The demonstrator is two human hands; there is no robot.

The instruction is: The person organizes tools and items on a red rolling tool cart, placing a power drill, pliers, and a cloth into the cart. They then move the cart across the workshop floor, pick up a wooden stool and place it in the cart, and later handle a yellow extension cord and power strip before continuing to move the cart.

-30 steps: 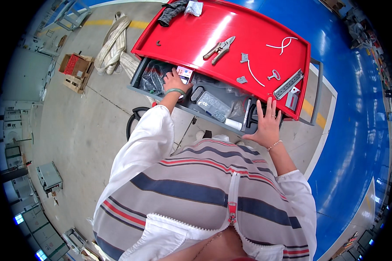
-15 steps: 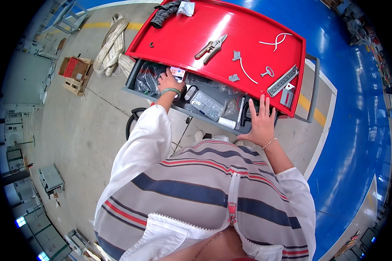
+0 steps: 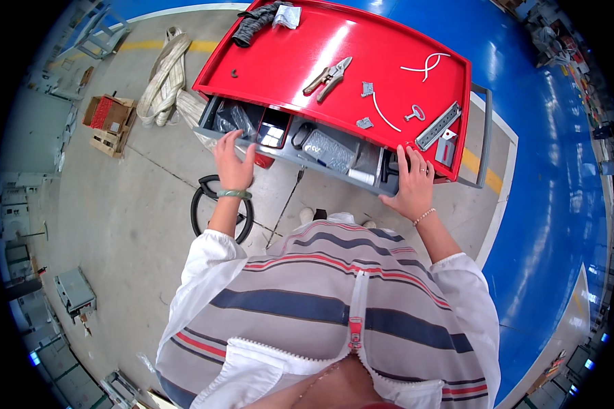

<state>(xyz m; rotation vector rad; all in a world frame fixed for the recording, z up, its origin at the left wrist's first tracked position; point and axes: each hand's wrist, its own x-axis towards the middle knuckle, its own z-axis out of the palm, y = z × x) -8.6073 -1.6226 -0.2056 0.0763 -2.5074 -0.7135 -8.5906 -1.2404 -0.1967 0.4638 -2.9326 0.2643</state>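
A grey drawer (image 3: 305,162) stands partly pulled out of a red tool cart (image 3: 280,75). At its left end my left hand (image 3: 233,168) has its fingertips against the front edge, fingers apart. My right hand (image 3: 415,185) lies with spread fingers at the drawer's right end, by the cart's red rim. Neither holds anything. Inside the drawer I see a bag of clear plastic (image 3: 233,118), a dark flat phone-like object (image 3: 274,128), a clear pack of small parts (image 3: 330,148) and a white cylinder (image 3: 361,176). The drawer's back part is hidden under the cart top.
On the cart top lie pruning shears (image 3: 329,79), a slotted metal rail (image 3: 438,127), a grey key-like handle (image 3: 415,112), white strips (image 3: 426,67) and a dark crumpled cloth (image 3: 255,26). A black wheel-like ring (image 3: 195,208), a pallet with a carton (image 3: 109,123) and pale straps (image 3: 161,88) are on the floor.
My left hand has come out of the drawer to its front edge. The drawer now sticks out less than before. My right hand remains at the right end.
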